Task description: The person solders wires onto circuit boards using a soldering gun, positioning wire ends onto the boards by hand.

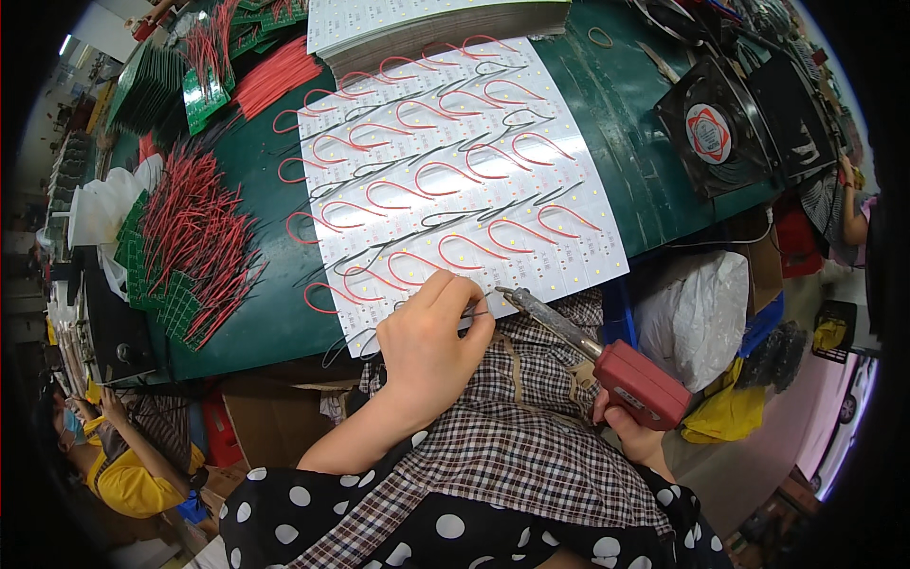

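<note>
Working at a green workbench [637, 180] over a white circuit-board panel [561, 175] lying flat there (lined with red wire loops [444, 163]), gripping a red-handled soldering iron [621, 368] in a closed right hand [633, 431], pinching a thin black wire [481, 312] in a nearly closed left hand [431, 341].

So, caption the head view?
Right hand holding a red-handled soldering iron, left hand over a flat white sheet with red wire loops.
</note>
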The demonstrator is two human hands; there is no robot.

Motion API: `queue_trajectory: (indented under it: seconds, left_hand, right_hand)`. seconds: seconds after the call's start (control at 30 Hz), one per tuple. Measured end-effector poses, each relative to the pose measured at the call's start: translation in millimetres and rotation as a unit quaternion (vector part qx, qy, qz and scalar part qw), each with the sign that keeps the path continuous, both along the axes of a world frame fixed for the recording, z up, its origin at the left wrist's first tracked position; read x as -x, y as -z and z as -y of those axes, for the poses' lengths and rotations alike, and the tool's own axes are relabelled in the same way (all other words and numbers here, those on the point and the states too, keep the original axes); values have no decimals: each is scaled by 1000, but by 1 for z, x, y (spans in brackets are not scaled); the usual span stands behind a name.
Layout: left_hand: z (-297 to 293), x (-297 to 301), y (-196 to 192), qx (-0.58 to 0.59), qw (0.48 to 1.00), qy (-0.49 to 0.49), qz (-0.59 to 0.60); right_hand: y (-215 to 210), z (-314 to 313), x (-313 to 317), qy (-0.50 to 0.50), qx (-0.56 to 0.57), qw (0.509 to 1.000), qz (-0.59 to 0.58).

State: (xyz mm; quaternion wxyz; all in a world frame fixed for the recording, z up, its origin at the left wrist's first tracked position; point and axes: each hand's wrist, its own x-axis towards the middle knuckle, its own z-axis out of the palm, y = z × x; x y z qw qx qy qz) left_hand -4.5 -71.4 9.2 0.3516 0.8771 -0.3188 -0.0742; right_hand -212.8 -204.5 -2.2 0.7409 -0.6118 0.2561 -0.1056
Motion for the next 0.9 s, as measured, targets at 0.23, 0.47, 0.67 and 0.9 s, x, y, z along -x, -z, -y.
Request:
queue_trajectory:
  seconds: [0.23, 0.47, 0.67, 0.9]
  left_hand:
    - [-1, 0, -2, 0, 1000, 10, -7]
    - [3, -6, -2, -20, 1000, 11, -13]
    - [-8, -5, -11, -23, 1000, -2, 6]
    - [-26, -7, -13, -62, 996, 51, 40]
  right_hand:
    - [6, -1, 9, -28, 71, 997, -12]
    - [-5, 3, -6, 21, -10, 1000, -14]
    - [-18, -7, -10, 48, 29, 998, -13]
    - [5, -2, 0, 114, 49, 992, 27]
